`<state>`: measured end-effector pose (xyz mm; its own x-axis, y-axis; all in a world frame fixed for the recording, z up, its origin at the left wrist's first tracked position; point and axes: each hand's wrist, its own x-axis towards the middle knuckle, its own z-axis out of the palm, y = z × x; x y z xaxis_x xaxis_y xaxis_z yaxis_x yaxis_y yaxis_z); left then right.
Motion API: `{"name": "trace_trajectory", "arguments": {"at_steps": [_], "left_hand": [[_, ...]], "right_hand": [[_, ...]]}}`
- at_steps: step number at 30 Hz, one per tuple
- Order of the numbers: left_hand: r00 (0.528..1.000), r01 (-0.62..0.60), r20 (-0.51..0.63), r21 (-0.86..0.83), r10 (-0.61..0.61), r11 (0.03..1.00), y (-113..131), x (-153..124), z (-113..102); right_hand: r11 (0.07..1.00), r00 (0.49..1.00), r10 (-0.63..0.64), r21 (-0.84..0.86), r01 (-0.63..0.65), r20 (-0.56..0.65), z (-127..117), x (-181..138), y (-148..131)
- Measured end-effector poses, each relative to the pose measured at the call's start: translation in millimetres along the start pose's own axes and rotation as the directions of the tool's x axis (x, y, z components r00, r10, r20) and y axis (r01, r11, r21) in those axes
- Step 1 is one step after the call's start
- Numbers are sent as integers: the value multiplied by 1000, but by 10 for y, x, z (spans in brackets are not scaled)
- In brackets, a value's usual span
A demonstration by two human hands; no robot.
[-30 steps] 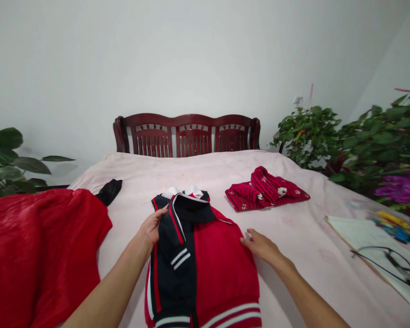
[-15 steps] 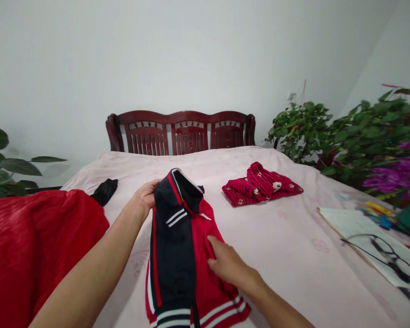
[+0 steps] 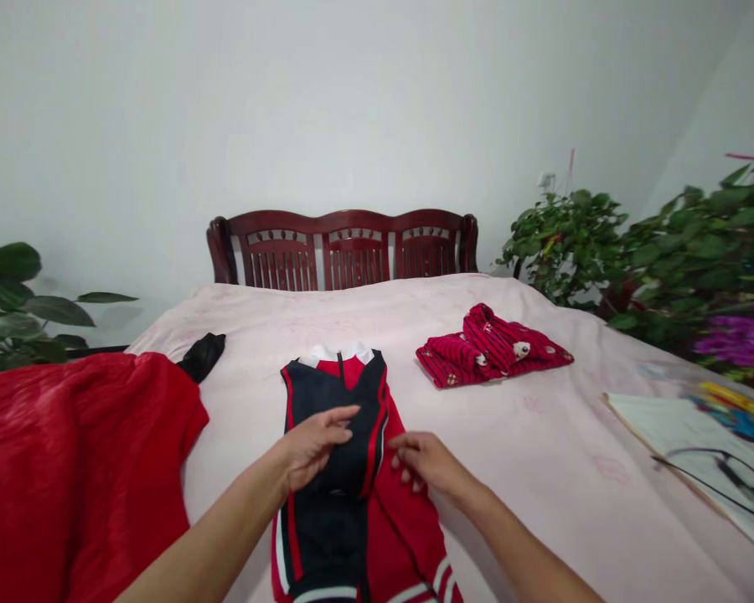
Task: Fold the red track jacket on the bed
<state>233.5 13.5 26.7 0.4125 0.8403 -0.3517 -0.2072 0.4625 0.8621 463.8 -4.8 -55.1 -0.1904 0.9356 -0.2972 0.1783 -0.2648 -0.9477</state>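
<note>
Red and navy cloth fills both grips: my left hand [image 3: 314,442] presses flat on the folded jacket [image 3: 345,469], my right hand [image 3: 424,461] pinches its red edge. The jacket lies mid-bed [image 3: 540,435]; a striped garment [image 3: 493,347] sits at two o'clock, red fabric [image 3: 75,469] at nine.

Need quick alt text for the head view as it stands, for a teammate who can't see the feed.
Both hands rest on a red and navy jacket lying on a pink bedsheet: the left hand on its navy panel, the right hand on the red part. A folded red striped garment lies beyond to the right, a red cloth to the left, glasses on paper at far right.
</note>
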Motion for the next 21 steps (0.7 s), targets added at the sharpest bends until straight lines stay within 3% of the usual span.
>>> {"name": "trace_trajectory", "arguments": {"at_steps": [3, 7, 9, 12, 14, 16, 19, 21], "left_hand": [[999, 37, 15, 146, -40, 989, -334, -73, -15], [998, -59, 7, 432, 62, 900, -604, -240, -88], [989, -101, -25, 621, 147, 778, -707, -323, -137], [981, -92, -6, 867, 195, 490, -839, -404, -183], [986, -83, 33, 948, 166, 308, -896, -425, -181], [985, -90, 56, 975, 166, 204, -912, -432, -159], [965, -99, 40, 971, 260, 219, -834, -467, -130], [950, -117, -3, 925, 313, 363, -701, -535, -121]], "right_hand": [[988, 967, -24, 144, 62, -253, -217, 447, -211], [984, 951, 60, 178, -5, -304, -291, 1042, -363], [978, 949, 119, 197, -62, -293, -261, 1263, -407], [968, 946, 171, 228, -109, -275, -202, 1483, -464], [963, 949, 180, 245, -116, -257, -174, 1568, -492], [962, 955, 173, 251, -111, -240, -158, 1619, -508], [966, 961, 153, 242, -95, -231, -151, 1655, -534], [968, 964, 132, 239, -75, -233, -149, 1673, -588]]}}
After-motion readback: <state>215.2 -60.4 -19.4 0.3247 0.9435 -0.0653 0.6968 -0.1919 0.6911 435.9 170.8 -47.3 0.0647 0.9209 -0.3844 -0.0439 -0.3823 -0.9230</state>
